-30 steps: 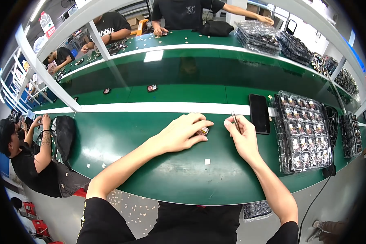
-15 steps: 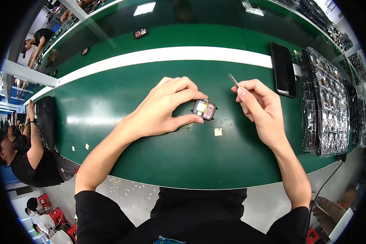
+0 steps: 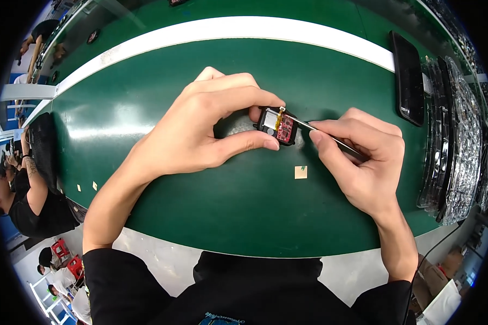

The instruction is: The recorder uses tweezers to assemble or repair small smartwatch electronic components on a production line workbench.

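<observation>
Between the thumb and fingers of my left hand [image 3: 214,116] is an opened smartwatch case [image 3: 278,128]. It is black and squarish, with a silver block, a yellow strip and a red circuit board showing inside. My right hand [image 3: 360,154] is closed round a pair of slim metal tweezers [image 3: 331,137]. The tweezers' tip lies at the upper part of the case, by the yellow strip; whether it grips anything there is too small to tell. Below the case, a small cream square of paper [image 3: 301,172] lies on the green table [image 3: 222,216].
A black phone [image 3: 407,78] lies at the right, beside a stack of clear plastic trays [image 3: 455,141]. A white rail [image 3: 228,28] crosses the far side of the table. Small paper bits [image 3: 95,186] lie at the left, where another person [image 3: 35,189] sits.
My right hand has brought the tweezers left and down to the watch case. My left hand has tilted the case and holds it more firmly. The view has shifted.
</observation>
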A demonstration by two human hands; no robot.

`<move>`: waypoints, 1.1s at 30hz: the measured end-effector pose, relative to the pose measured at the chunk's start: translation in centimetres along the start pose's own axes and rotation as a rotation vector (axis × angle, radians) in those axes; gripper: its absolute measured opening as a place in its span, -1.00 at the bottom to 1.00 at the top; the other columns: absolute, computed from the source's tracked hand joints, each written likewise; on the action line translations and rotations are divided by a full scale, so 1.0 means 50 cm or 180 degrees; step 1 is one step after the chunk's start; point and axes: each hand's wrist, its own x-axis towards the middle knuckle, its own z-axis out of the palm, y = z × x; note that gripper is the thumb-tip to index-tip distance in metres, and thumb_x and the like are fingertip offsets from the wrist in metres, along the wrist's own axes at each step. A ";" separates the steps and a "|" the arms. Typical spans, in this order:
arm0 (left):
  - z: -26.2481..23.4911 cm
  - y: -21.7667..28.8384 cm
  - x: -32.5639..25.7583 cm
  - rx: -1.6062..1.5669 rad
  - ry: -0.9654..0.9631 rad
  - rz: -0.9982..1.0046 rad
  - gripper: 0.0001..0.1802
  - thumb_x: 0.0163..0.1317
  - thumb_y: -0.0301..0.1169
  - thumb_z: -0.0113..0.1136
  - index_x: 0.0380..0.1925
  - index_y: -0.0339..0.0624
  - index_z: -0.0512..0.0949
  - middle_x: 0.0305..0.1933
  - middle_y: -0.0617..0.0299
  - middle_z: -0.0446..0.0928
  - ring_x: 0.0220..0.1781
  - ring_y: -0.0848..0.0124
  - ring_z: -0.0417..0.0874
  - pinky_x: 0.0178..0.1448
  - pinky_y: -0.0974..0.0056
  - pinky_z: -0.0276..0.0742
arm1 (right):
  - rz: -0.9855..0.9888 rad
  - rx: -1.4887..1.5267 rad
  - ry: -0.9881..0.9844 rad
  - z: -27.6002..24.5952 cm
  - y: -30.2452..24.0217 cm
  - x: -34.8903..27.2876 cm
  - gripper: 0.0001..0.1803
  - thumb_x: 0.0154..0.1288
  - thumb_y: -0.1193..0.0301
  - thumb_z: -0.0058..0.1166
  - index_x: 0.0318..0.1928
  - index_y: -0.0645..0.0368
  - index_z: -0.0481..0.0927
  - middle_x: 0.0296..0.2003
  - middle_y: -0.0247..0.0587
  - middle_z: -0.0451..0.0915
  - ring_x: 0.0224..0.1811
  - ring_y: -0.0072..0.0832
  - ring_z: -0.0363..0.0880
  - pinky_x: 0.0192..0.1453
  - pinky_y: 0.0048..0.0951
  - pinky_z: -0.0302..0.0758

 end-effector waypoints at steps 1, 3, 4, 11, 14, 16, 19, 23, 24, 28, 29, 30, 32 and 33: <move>0.004 -0.009 -0.001 -0.0031 0.0064 0.0076 -0.39 0.06 -0.26 0.75 0.15 -0.12 0.81 -0.26 0.32 0.65 -0.36 0.41 0.37 -0.09 0.24 0.21 | -0.0006 -0.0041 -0.0066 0.000 -0.002 0.002 -0.86 0.27 0.68 0.43 -0.16 0.34 0.88 -0.55 -0.36 0.56 -0.60 -0.74 0.32 -0.51 -0.52 0.11; 0.006 -0.009 -0.002 -0.0036 0.0051 0.0045 -0.39 0.06 -0.26 0.75 0.15 -0.12 0.81 -0.27 0.32 0.65 -0.37 0.41 0.37 -0.10 0.24 0.21 | 0.0006 -0.0086 -0.0131 0.002 0.000 0.002 -0.86 0.28 0.69 0.43 -0.14 0.35 0.88 -0.53 -0.38 0.58 -0.56 -0.75 0.34 -0.49 -0.55 0.12; 0.006 -0.008 -0.001 -0.0017 0.0053 0.0027 -0.39 0.06 -0.26 0.75 0.15 -0.12 0.81 -0.28 0.31 0.65 -0.37 0.41 0.37 -0.10 0.24 0.21 | -0.0011 -0.0083 -0.0099 0.003 0.002 0.002 -0.85 0.28 0.68 0.43 -0.14 0.35 0.88 -0.53 -0.38 0.58 -0.57 -0.75 0.34 -0.49 -0.55 0.12; 0.004 -0.014 -0.001 -0.0053 0.0019 0.0059 -0.38 0.05 -0.25 0.74 0.16 -0.12 0.81 -0.29 0.30 0.65 -0.38 0.40 0.35 -0.10 0.24 0.22 | -0.0043 -0.0142 -0.0033 0.006 0.001 0.008 -0.89 0.25 0.65 0.44 -0.21 0.31 0.87 -0.57 -0.32 0.58 -0.65 -0.65 0.36 -0.56 -0.46 0.17; 0.005 -0.015 0.002 -0.0021 0.0012 0.0101 -0.38 0.04 -0.24 0.73 0.16 -0.12 0.82 -0.29 0.30 0.64 -0.39 0.41 0.34 -0.09 0.24 0.22 | -0.0054 -0.0096 -0.0060 0.005 0.002 0.006 -0.88 0.27 0.67 0.43 -0.18 0.33 0.88 -0.55 -0.35 0.57 -0.61 -0.70 0.35 -0.53 -0.51 0.14; 0.004 -0.010 0.002 0.0001 0.0022 0.0066 -0.38 0.03 -0.27 0.73 0.16 -0.12 0.82 -0.32 0.30 0.61 -0.39 0.41 0.33 -0.09 0.24 0.22 | -0.0042 -0.0078 -0.0073 0.007 0.000 0.003 -0.86 0.29 0.68 0.43 -0.14 0.34 0.89 -0.54 -0.39 0.55 -0.57 -0.75 0.33 -0.49 -0.55 0.12; 0.000 -0.002 0.005 -0.0018 -0.0001 -0.0103 -0.39 0.01 -0.30 0.73 0.15 -0.11 0.83 -0.36 0.31 0.58 -0.39 0.41 0.33 -0.09 0.24 0.22 | -0.0123 -0.0172 -0.0018 0.008 0.002 0.007 -0.86 0.29 0.68 0.43 -0.14 0.35 0.88 -0.54 -0.39 0.56 -0.58 -0.75 0.33 -0.49 -0.55 0.12; 0.002 -0.005 0.007 -0.0042 0.0020 -0.0018 -0.39 0.00 -0.33 0.73 0.14 -0.12 0.84 -0.38 0.32 0.56 -0.39 0.41 0.32 -0.11 0.24 0.21 | -0.0097 -0.0025 0.0014 0.006 0.005 0.006 -0.88 0.28 0.66 0.42 -0.18 0.34 0.88 -0.55 -0.33 0.60 -0.62 -0.68 0.40 -0.53 -0.51 0.18; 0.003 -0.004 0.006 -0.0008 0.0023 -0.0019 -0.39 0.00 -0.34 0.72 0.14 -0.13 0.84 -0.39 0.31 0.56 -0.38 0.42 0.31 -0.13 0.24 0.21 | -0.0099 -0.0045 0.0026 0.007 0.006 0.005 -0.90 0.26 0.64 0.40 -0.22 0.33 0.87 -0.55 -0.26 0.65 -0.65 -0.61 0.48 -0.57 -0.48 0.24; 0.003 0.000 0.008 -0.0003 0.0062 -0.0051 -0.40 0.01 -0.39 0.72 0.13 -0.18 0.82 -0.38 0.30 0.57 -0.38 0.44 0.30 -0.15 0.25 0.20 | -0.0114 0.0026 0.0103 0.008 0.011 0.002 -0.89 0.24 0.65 0.42 -0.22 0.32 0.87 -0.55 -0.27 0.64 -0.65 -0.61 0.46 -0.57 -0.47 0.24; 0.006 0.000 0.007 0.0000 0.0058 -0.0046 -0.40 0.01 -0.39 0.72 0.13 -0.18 0.82 -0.38 0.30 0.57 -0.38 0.44 0.30 -0.15 0.25 0.20 | -0.0248 -0.0044 0.0147 0.008 0.015 0.000 -0.84 0.24 0.68 0.44 -0.16 0.31 0.89 -0.54 -0.34 0.60 -0.63 -0.69 0.37 -0.54 -0.51 0.17; 0.011 0.001 0.008 -0.0107 0.0122 -0.0128 -0.42 0.01 -0.40 0.71 0.12 -0.19 0.82 -0.37 0.30 0.58 -0.38 0.44 0.30 -0.15 0.26 0.20 | -0.0385 -0.0115 0.0189 0.007 0.016 -0.002 -0.78 0.24 0.72 0.47 -0.10 0.31 0.91 -0.53 -0.42 0.56 -0.60 -0.77 0.29 -0.51 -0.55 0.10; 0.012 0.003 0.009 -0.0215 0.0189 -0.0209 -0.43 0.02 -0.41 0.71 0.11 -0.20 0.81 -0.37 0.31 0.59 -0.37 0.45 0.29 -0.16 0.26 0.20 | -0.0514 -0.0242 0.0250 0.008 0.015 -0.004 -0.75 0.22 0.72 0.48 -0.08 0.29 0.91 -0.52 -0.42 0.56 -0.61 -0.77 0.28 -0.52 -0.55 0.10; 0.010 0.002 0.009 -0.0144 0.0164 -0.0144 -0.44 0.02 -0.41 0.71 0.10 -0.20 0.81 -0.36 0.31 0.60 -0.38 0.45 0.29 -0.16 0.26 0.20 | -0.0638 -0.0357 0.0301 0.011 0.016 -0.005 -0.72 0.20 0.72 0.49 -0.07 0.27 0.91 -0.50 -0.43 0.57 -0.61 -0.78 0.27 -0.52 -0.54 0.09</move>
